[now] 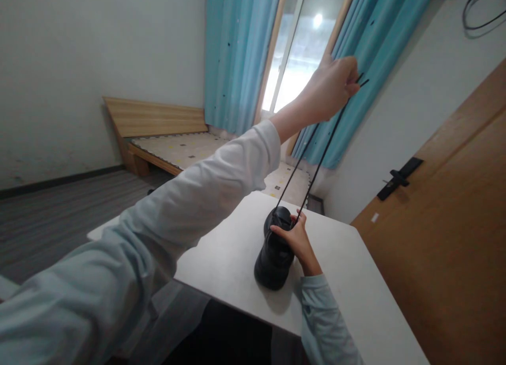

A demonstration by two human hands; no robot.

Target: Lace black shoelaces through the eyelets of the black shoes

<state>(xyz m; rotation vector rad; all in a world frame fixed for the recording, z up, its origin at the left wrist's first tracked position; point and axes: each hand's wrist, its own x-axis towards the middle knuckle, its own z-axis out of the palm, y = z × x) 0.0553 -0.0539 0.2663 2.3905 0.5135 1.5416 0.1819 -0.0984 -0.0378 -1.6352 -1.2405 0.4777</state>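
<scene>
A black shoe (273, 267) stands on the white table (225, 265). My left hand (330, 88) is raised high above it in a fist, closed round the black shoelaces (323, 154). Both lace strands run taut and slanting from the shoe up to that fist, and their tips poke out past the fingers. My right hand (301, 242) grips the shoe from its right side, thumb across the top and fingers near where the laces come out. Part of the shoe's upper is covered by that hand.
Beyond the table is a wooden bed frame (158, 118) with a patterned mattress (179, 145). Blue curtains (241, 54) hang beside a bright window (294, 54). A wooden door (454, 222) with a black handle (400, 178) is on the right.
</scene>
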